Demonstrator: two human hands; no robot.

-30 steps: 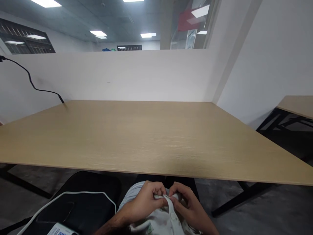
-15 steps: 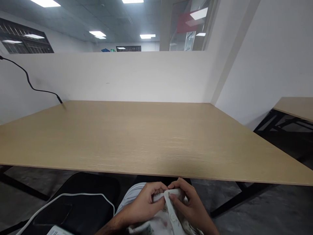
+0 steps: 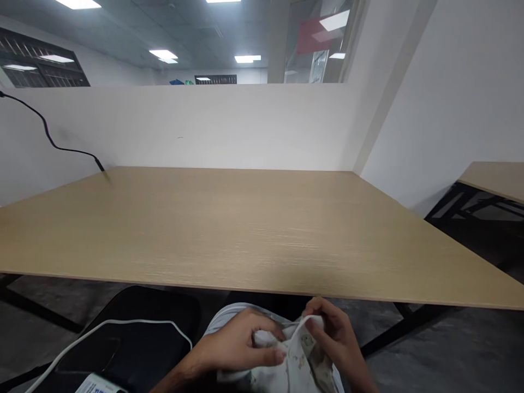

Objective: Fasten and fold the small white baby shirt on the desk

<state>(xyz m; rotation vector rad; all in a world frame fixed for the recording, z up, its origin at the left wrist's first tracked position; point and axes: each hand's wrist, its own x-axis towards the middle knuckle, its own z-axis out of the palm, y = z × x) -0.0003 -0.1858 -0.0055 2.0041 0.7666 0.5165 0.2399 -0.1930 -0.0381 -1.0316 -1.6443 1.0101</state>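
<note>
A white cloth garment with a small print point(image 3: 301, 363) lies bunched over my lap, below the table's front edge. My right hand point(image 3: 333, 333) pinches its pale edge band between thumb and fingers and lifts that corner a little. On the other side of the band, my left hand point(image 3: 251, 344) grips the fabric, its thumb lying on top and its fingers curled over a fold. The lower part of the garment runs out of view at the bottom.
The wooden table point(image 3: 229, 229) spans the view, with a white partition point(image 3: 229, 125) behind it. A black cable point(image 3: 69, 149) hangs at the left. Beside me, a black chair point(image 3: 143, 349) carries a white cord point(image 3: 135, 322) and a white device point(image 3: 98, 385). Another table point(image 3: 495, 177) stands right.
My right hand has moved right, drawing the cloth's edge band with it. My hands are farther apart, and more of the printed fabric shows between them.
</note>
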